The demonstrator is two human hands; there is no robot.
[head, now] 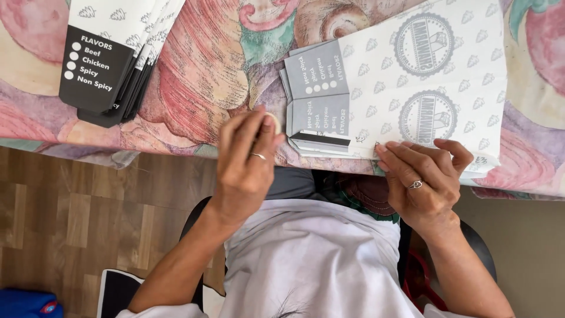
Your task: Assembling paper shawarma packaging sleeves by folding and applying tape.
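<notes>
Floral tablecloth (206, 70); left hand (247, 159) pinching small pale object (unclear), right hand (424, 176) flat, open, on paper bag (424, 76).

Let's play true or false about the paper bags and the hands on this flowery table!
1. The right hand presses on the white paper bag. True.
2. The left hand holds scissors. False: it pinches a small pale thing.
3. A stack of bags lies at the table's far left. True.
4. The tablecloth is plain blue. False: it has pink, green and cream swirls.
5. Both hands wear a ring. True.
</notes>
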